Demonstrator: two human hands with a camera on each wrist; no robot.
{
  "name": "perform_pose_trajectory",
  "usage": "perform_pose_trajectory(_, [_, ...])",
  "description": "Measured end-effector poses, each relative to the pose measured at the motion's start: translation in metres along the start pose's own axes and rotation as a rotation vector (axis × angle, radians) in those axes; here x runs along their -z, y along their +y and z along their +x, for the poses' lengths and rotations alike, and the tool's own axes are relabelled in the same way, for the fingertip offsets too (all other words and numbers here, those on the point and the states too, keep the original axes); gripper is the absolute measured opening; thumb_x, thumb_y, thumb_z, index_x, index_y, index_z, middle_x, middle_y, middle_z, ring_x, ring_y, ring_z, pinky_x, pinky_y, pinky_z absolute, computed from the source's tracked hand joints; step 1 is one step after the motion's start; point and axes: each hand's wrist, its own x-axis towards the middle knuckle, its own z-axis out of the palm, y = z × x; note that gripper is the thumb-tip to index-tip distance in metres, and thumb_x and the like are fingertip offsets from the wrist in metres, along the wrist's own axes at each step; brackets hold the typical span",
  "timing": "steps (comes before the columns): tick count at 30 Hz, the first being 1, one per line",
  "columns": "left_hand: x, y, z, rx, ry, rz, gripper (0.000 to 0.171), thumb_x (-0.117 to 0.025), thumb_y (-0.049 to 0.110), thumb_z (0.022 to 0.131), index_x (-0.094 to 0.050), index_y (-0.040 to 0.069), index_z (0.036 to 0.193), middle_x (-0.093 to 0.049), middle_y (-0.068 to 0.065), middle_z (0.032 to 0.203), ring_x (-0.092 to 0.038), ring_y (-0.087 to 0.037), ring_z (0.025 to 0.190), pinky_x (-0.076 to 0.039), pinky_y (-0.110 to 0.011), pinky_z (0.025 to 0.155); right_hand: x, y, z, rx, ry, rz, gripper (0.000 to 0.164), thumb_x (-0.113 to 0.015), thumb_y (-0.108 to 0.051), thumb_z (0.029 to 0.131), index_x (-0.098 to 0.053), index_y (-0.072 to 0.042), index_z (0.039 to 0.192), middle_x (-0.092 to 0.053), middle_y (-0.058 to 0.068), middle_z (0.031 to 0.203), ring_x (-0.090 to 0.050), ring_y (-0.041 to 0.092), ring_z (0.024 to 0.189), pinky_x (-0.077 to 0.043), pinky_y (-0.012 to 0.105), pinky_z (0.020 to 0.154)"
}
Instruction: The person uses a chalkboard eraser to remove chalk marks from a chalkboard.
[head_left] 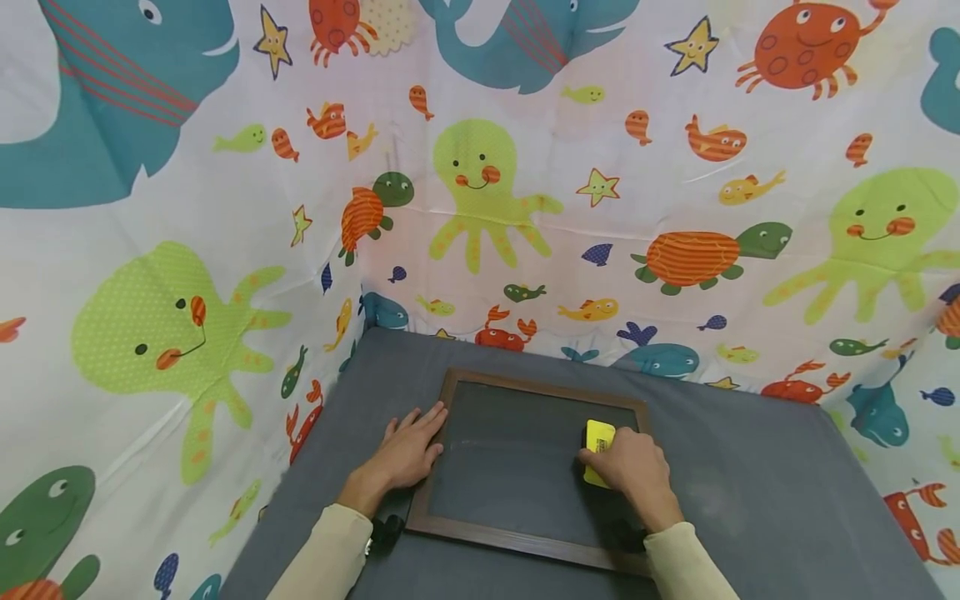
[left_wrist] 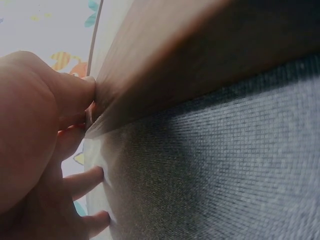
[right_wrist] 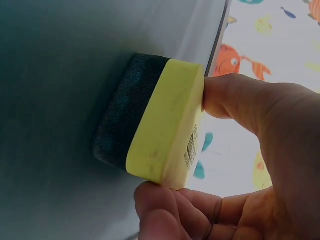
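Note:
A dark chalkboard in a brown wooden frame lies flat on the grey cloth. In my right hand is a yellow chalkboard eraser, pinched between thumb and fingers. The right wrist view shows the dark felt side of the eraser against the board, its yellow body gripped by the right hand. My left hand rests at the frame's left side, fingers spread. Close up, the left hand touches the frame edge with its thumb, while other fingers lie on the cloth.
Grey cloth covers the table around the board. Behind it and along both sides hangs a white curtain printed with sea animals. A dark strap circles the left wrist.

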Motion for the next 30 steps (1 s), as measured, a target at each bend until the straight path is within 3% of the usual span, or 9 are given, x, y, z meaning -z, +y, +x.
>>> perform_pose_trajectory(14, [0.004, 0.004, 0.0, -0.002, -0.005, -0.013, 0.062, -0.057, 0.028, 0.104, -0.033, 0.015, 0.159, -0.024, 0.0, 0.167, -0.025, -0.041, 0.151, -0.016, -0.073, 0.114, 0.014, 0.041, 0.002, -0.067, -0.027, -0.035, 0.085, -0.072, -0.067, 0.077, -0.059, 0.009, 0.113, -0.06, 0.017, 0.083, -0.056, 0.031, 0.07, -0.046, 0.04, 0.053])
perform_pose_trajectory(23, [0.003, 0.003, -0.002, 0.003, -0.01, -0.016, 0.061, -0.056, 0.027, 0.104, -0.032, 0.016, 0.159, -0.023, 0.0, 0.167, -0.025, -0.041, 0.151, -0.016, -0.073, 0.114, 0.016, 0.036, 0.0, -0.055, -0.041, -0.04, 0.081, -0.071, -0.066, 0.078, -0.059, 0.008, 0.109, -0.058, 0.016, 0.081, -0.055, 0.03, 0.069, -0.045, 0.038, 0.052])
perform_pose_trajectory(30, [0.002, 0.002, -0.001, -0.001, -0.002, -0.014, 0.061, -0.056, 0.027, 0.104, -0.033, 0.015, 0.159, -0.024, 0.0, 0.167, -0.025, -0.042, 0.151, -0.016, -0.074, 0.114, 0.011, 0.019, 0.001, -0.024, -0.029, -0.047, 0.073, -0.073, -0.061, 0.079, -0.06, 0.006, 0.104, -0.058, 0.014, 0.077, -0.055, 0.029, 0.065, -0.044, 0.037, 0.05])
